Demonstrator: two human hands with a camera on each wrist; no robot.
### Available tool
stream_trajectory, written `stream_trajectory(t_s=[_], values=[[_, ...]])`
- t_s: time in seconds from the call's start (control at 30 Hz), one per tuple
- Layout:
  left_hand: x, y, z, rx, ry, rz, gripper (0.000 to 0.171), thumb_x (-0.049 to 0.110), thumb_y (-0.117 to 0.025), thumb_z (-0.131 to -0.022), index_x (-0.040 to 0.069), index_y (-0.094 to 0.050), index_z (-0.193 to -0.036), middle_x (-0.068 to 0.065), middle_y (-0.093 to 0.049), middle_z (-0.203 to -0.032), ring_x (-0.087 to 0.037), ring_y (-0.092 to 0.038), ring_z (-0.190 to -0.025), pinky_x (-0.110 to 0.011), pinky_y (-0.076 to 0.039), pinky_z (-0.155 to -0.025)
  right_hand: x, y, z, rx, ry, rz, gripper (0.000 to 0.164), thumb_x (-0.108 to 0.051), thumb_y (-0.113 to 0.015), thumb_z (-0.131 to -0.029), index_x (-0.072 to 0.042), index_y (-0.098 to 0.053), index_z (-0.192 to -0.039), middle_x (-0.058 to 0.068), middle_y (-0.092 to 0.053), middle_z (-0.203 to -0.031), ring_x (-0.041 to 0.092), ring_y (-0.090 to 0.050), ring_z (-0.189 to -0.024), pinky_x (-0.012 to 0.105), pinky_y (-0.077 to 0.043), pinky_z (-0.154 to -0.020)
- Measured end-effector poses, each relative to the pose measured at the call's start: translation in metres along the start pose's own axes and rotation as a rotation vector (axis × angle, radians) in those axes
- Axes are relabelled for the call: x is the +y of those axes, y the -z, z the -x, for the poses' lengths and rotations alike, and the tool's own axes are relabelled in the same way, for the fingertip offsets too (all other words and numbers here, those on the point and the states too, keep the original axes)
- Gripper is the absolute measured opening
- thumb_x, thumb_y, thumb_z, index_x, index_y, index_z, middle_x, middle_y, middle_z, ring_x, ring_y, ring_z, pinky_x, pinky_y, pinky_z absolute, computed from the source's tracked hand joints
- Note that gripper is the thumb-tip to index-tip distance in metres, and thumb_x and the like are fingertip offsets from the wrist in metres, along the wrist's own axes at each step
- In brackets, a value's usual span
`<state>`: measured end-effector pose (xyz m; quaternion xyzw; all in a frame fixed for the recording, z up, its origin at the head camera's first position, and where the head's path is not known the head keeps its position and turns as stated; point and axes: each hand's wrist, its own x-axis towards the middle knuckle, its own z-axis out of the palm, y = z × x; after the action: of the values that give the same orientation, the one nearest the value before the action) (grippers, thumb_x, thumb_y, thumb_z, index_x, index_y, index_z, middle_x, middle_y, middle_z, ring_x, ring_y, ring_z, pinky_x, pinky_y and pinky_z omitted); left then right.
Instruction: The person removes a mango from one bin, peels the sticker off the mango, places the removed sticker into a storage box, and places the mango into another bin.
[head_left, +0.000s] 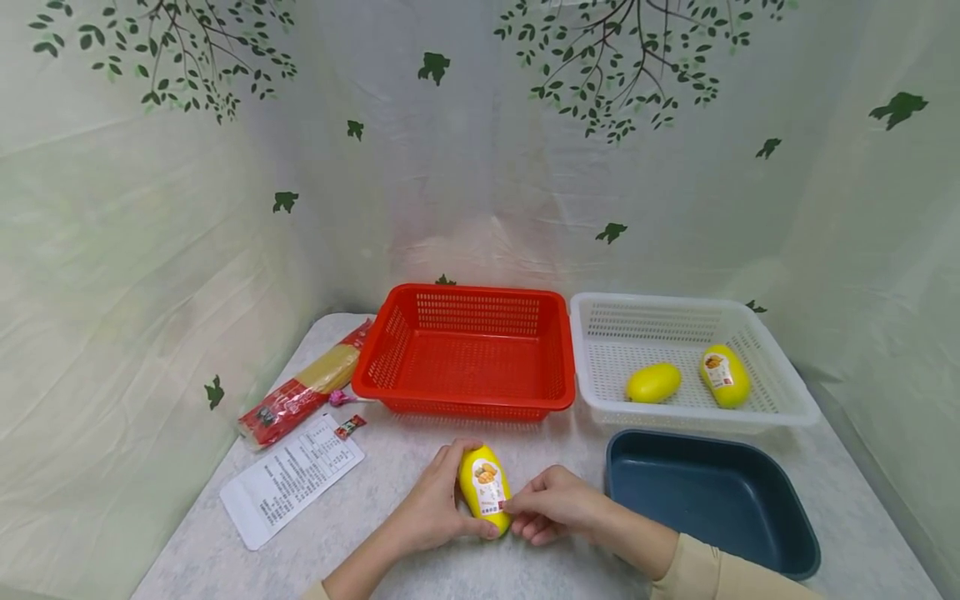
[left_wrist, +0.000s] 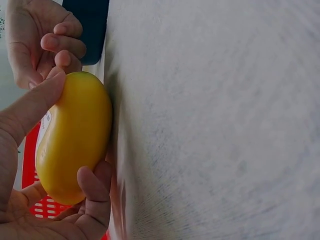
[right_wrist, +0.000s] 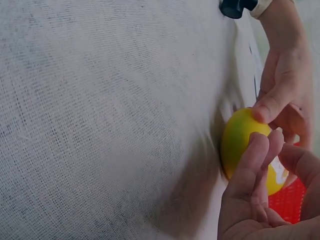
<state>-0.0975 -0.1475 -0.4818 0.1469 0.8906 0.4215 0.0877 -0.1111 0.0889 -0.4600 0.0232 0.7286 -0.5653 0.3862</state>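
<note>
My left hand [head_left: 444,500] grips a yellow mango [head_left: 470,481] low over the table, thumb at its near end and fingers around its far end. A white label [head_left: 491,496] with a fruit picture lies on the mango's upper side. From the right, my right hand [head_left: 558,506] pinches at the label's lower right corner, thumb and index finger together and the other fingers curled. In the left wrist view the mango [left_wrist: 75,130] shows its smooth side, and the label is mostly hidden. The right wrist view has both hands close around the mango [right_wrist: 237,135].
A red basket [head_left: 465,408] stands behind the hands. To its right, a white basket [head_left: 697,417] holds two yellow mangoes, one labelled. A dark blue tray [head_left: 712,500] sits near my right forearm. At left lie a noodle packet [head_left: 300,396], a printed sheet [head_left: 292,479], a small red sachet [head_left: 350,427] and a pink-wrapped lollipop [head_left: 341,397].
</note>
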Motion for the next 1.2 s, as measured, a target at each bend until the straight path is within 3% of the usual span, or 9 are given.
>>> stream_trajectory(t_s=[0.3, 0.87, 1.2], values=[[-0.0013, -0.0021, 0.0004, -0.005, 0.006, 0.004, 0.107, 0.042, -0.104, -0.065, 0.017, -0.045, -0.151, -0.007, -0.056, -0.141, -0.020, -0.055, -0.122, -0.046, -0.051, -0.106, -0.0002, -0.0033, -0.0024, 0.016, 0.003, 0.021, 0.026, -0.028, -0.083, -0.094, -0.002, -0.079, -0.091, -0.001, -0.074, -0.068, 0.003, -0.067, -0.053, 0.017, -0.058, -0.057], [-0.0015, -0.0020, 0.0008, 0.001, -0.011, -0.004, 0.104, 0.039, -0.104, -0.064, 0.020, -0.047, -0.149, -0.002, -0.056, -0.139, -0.018, -0.054, -0.118, -0.037, -0.050, -0.101, 0.0004, -0.0085, -0.0093, 0.003, 0.004, -0.057, 0.020, -0.020, -0.078, -0.096, -0.002, -0.078, -0.087, -0.002, -0.072, -0.067, 0.001, -0.063, -0.053, 0.014, -0.055, -0.055], [-0.0019, -0.0021, -0.0014, -0.014, -0.014, -0.003, 0.103, 0.038, -0.104, -0.066, 0.019, -0.046, -0.149, -0.003, -0.055, -0.141, -0.020, -0.054, -0.125, -0.047, -0.050, -0.109, -0.0027, -0.0089, -0.0097, 0.002, 0.007, -0.084, 0.019, -0.019, -0.076, -0.096, -0.003, -0.078, -0.086, -0.002, -0.072, -0.067, 0.001, -0.061, -0.053, 0.014, -0.055, -0.056]])
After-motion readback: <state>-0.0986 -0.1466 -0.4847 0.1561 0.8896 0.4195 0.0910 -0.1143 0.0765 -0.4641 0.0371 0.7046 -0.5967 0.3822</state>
